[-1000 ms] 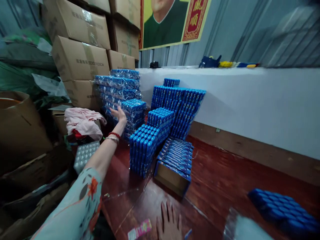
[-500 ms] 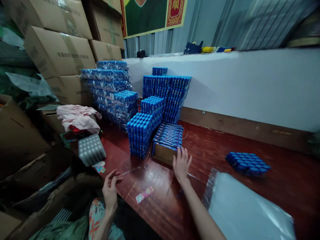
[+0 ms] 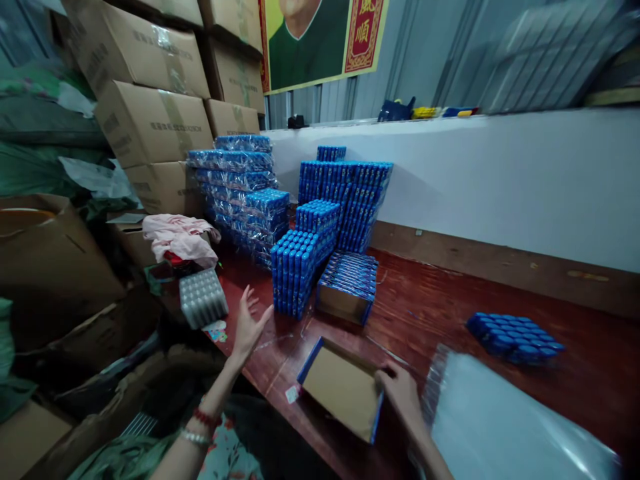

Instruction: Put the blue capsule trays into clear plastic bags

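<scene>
My right hand (image 3: 400, 387) pinches the right edge of a shallow cardboard box (image 3: 343, 390) with blue sides and a bare brown inside. The box lies open side up near the front edge of the red table. My left hand (image 3: 250, 320) is raised with its fingers spread, holding nothing, close to a block of blue bottle-shaped pieces (image 3: 293, 273) standing in tight rows. Behind the box stands a row of nested blue boxes (image 3: 349, 275), the front one showing its brown inside. A small label (image 3: 292, 394) sticks out by the box's left corner.
Plastic-wrapped blue packs (image 3: 240, 193) are piled at the back left beside cartons (image 3: 155, 127). A grey moulded tray (image 3: 203, 298) sits at the left table edge. On the right lie a blue cluster (image 3: 515, 338) and clear plastic bags (image 3: 510, 413).
My right hand has brought a box from the nested row to the table's front, over the pink label. My left hand has moved up and right, its fingers now spread. The view has shifted slightly.
</scene>
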Action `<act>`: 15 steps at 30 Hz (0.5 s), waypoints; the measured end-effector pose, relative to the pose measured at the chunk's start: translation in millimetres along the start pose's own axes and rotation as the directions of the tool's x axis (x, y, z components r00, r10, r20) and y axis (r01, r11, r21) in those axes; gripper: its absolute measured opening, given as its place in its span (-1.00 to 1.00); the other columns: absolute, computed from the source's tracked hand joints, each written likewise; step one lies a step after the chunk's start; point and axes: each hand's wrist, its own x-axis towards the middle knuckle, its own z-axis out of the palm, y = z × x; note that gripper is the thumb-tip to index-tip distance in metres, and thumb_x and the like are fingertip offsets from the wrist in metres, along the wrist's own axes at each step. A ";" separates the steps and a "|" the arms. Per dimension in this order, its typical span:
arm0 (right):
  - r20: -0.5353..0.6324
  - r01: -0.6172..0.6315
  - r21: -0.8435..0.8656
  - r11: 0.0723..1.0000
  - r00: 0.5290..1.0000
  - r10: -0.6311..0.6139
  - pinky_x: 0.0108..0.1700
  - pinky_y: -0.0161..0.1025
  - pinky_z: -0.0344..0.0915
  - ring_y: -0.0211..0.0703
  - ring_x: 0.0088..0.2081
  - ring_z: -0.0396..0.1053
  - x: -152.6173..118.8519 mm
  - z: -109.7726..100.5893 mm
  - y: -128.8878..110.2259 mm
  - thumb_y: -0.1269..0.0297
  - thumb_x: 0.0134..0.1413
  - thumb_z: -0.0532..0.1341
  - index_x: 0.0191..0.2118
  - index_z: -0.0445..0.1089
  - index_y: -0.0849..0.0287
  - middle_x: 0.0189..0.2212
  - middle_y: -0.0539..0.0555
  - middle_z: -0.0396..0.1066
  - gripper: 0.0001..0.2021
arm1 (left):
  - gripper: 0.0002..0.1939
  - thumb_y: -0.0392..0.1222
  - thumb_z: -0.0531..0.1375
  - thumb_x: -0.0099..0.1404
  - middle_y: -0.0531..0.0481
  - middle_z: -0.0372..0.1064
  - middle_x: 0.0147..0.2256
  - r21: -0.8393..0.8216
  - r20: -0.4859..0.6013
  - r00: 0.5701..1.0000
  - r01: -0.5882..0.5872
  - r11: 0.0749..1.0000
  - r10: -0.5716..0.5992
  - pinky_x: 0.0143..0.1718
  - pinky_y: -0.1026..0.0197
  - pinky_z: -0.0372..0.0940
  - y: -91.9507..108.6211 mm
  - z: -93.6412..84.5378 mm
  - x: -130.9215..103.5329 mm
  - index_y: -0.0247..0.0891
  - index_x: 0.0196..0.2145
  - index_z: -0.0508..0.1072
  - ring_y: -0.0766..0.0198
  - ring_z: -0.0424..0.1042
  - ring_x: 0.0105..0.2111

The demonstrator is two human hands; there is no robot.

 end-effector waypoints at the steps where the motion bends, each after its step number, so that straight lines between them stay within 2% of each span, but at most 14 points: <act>1: 0.028 -0.054 0.046 0.997 0.998 0.053 -0.43 -0.24 0.20 -0.10 -0.51 0.30 -8.5 7.0 2.8 0.15 -0.24 0.02 -0.53 0.32 0.14 -0.61 0.04 0.35 -0.78 | -0.01 0.13 0.26 0.06 -0.35 -0.04 0.25 0.050 0.011 0.999 -0.042 0.998 0.041 0.12 -0.05 0.19 6.8 12.8 8.8 -0.25 0.29 -0.14 0.00 0.23 0.14; 3: 0.020 -0.118 0.132 0.984 0.993 0.116 -0.41 -0.22 0.24 -0.07 -0.48 0.34 -22.7 23.4 6.1 0.13 -0.25 0.01 -0.52 0.32 0.13 -0.59 0.05 0.37 -0.76 | 0.19 0.17 0.30 0.01 -0.39 -0.26 0.31 0.150 0.015 0.996 -0.094 0.984 0.093 0.23 -0.09 0.00 21.7 40.3 23.9 -0.29 0.32 -0.35 -0.07 -0.04 0.27; 5: -0.018 -0.137 0.224 0.965 0.989 0.145 -0.37 -0.20 0.28 -0.06 -0.45 0.36 -32.9 40.5 6.9 0.11 -0.24 0.00 -0.48 0.32 0.13 -0.55 0.06 0.38 -0.74 | 0.32 0.23 0.32 -0.05 -0.45 -0.40 0.32 0.243 0.008 0.995 -0.097 0.965 0.098 0.26 -0.15 -0.13 36.6 66.7 36.8 -0.34 0.31 -0.49 -0.14 -0.24 0.32; 7: 0.003 -0.185 0.344 0.921 0.981 0.195 -0.43 -0.19 0.31 -0.09 -0.48 0.34 -40.3 55.3 6.3 0.11 -0.25 0.02 -0.43 0.30 0.13 -0.55 0.05 0.36 -0.74 | 0.38 0.29 0.31 -0.09 -0.49 -0.48 0.31 0.329 -0.010 0.997 -0.066 0.942 0.073 0.24 -0.25 -0.20 48.6 88.2 49.1 -0.37 0.30 -0.53 -0.23 -0.35 0.32; 8: 0.051 -0.235 0.417 0.878 0.971 0.235 -0.49 -0.20 0.30 -0.10 -0.50 0.33 -43.3 61.3 5.6 0.11 -0.26 0.05 -0.39 0.30 0.14 -0.55 0.04 0.35 -0.72 | 0.38 0.32 0.30 -0.10 -0.51 -0.51 0.31 0.364 -0.026 0.998 -0.043 0.930 0.057 0.22 -0.30 -0.22 52.7 96.3 55.2 -0.37 0.30 -0.52 -0.28 -0.37 0.31; 10: 0.187 -0.354 0.565 0.745 0.935 0.303 -0.59 -0.23 0.29 -0.15 -0.54 0.31 -48.7 69.2 3.3 0.13 -0.28 0.12 -0.30 0.30 0.14 -0.53 0.01 0.33 -0.67 | 0.36 0.33 0.28 -0.08 -0.55 -0.47 0.30 0.412 -0.075 0.997 0.004 0.911 0.030 0.18 -0.37 -0.21 56.8 106.6 67.0 -0.36 0.31 -0.50 -0.33 -0.36 0.30; 12: 0.281 -0.418 0.676 0.607 0.908 0.312 -0.61 -0.25 0.32 -0.17 -0.52 0.33 -52.4 71.1 -1.3 0.15 -0.28 0.19 -0.21 0.29 0.13 -0.49 -0.02 0.34 -0.61 | 0.33 0.27 0.29 -0.07 -0.58 -0.33 0.27 0.437 -0.126 0.992 0.033 0.899 0.025 0.16 -0.35 -0.16 56.8 110.1 76.5 -0.38 0.31 -0.47 -0.33 -0.25 0.28; 15: 0.268 -0.357 0.779 0.516 0.933 0.240 -0.46 -0.20 0.42 -0.13 -0.40 0.41 -50.7 65.7 -15.7 0.15 -0.24 0.26 -0.07 0.26 0.13 -0.41 -0.01 0.41 -0.49 | 0.31 0.15 0.34 -0.09 -0.54 -0.12 0.19 0.450 -0.156 0.987 0.032 0.892 0.043 0.16 -0.27 -0.09 57.1 108.0 82.1 -0.42 0.31 -0.42 -0.30 -0.06 0.22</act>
